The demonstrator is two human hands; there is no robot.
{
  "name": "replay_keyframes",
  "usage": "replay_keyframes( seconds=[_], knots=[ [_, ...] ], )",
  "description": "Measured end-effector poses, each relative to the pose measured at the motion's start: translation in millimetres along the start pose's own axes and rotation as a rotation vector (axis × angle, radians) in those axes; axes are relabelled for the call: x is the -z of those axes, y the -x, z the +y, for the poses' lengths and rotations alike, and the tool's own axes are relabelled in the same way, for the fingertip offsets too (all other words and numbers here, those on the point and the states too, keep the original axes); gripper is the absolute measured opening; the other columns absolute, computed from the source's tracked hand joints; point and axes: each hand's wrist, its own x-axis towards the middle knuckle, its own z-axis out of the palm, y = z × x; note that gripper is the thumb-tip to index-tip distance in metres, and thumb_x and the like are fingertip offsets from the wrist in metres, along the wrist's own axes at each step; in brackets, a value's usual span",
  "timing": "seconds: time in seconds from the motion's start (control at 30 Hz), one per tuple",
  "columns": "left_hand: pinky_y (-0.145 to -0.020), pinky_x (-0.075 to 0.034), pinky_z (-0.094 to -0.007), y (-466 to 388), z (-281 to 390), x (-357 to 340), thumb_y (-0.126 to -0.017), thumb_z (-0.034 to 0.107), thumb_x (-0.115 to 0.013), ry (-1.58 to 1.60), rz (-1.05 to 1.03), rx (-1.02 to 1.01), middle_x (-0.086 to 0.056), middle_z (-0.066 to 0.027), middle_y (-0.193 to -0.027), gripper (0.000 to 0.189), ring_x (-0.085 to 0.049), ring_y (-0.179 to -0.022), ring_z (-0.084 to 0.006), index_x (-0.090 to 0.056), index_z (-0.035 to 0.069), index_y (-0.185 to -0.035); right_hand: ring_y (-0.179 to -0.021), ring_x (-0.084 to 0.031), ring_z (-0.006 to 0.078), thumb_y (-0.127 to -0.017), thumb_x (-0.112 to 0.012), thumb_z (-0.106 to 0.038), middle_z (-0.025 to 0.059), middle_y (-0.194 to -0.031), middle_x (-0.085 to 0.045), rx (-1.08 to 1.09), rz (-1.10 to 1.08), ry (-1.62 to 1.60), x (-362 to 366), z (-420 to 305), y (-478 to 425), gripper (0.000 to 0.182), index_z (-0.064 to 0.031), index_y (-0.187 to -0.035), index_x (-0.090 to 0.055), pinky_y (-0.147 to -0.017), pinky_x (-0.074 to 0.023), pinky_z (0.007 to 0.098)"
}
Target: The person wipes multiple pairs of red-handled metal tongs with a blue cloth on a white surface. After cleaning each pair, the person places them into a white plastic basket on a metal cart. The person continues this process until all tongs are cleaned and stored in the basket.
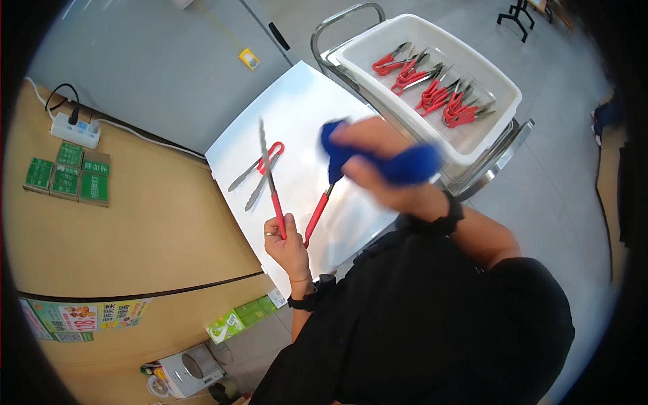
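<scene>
In my left hand (288,248) is a pair of metal tongs with red handles (316,215), its two arms spread wide. One arm points up over the white tabletop (288,106); the other slants toward my right hand (377,162). That hand is blurred and grips a dark blue cloth (410,164). The tip of the slanted arm is hidden at the cloth, so I cannot tell whether the cloth is wrapped around it. A second pair of red-handled tongs (262,169) lies on the tabletop behind the raised arm, its jaws apart.
Beyond the table to the right, a metal cart (486,177) carries a white plastic tub (486,66) with several red-handled tongs (430,93) inside. A wooden panel (152,223) borders the table's left side, with a power strip (76,130) and green signs (68,174) on it.
</scene>
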Motion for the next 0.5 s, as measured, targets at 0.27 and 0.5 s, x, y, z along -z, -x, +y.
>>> replay_keyframes(
  seconds=[0.27,0.5],
  knots=[
    [-0.063,-0.046,-0.0232,2.3,-2.1,18.4,-0.074,-0.009,-0.062,-0.338,0.064,-0.464,-0.058,-0.0033,-0.075,0.018,-0.055,-0.069,-0.0114,-0.059,-0.004,-0.091,-0.076,-0.055,0.0354,-0.07,-0.061,-0.014,0.0154,-0.075,-0.059,-0.534,-0.079,0.44,-27.1,97.2,53.0,0.013,-0.0038,-0.077,-0.061,-0.069,-0.0426,0.044],
    [-0.043,-0.03,-0.0225,-15.3,-18.6,35.8,-0.092,0.019,-0.053,0.385,0.045,0.032,-0.041,0.0018,-0.064,0.017,-0.037,-0.05,-0.0056,-0.049,0.004,-0.087,-0.11,-0.048,0.0443,-0.075,-0.064,-0.037,0.0319,-0.121,-0.047,-0.624,-0.093,0.743,-77.0,102.6,86.2,0.073,0.0062,-0.127,-0.038,-0.09,-0.0413,0.0455]
  ],
)
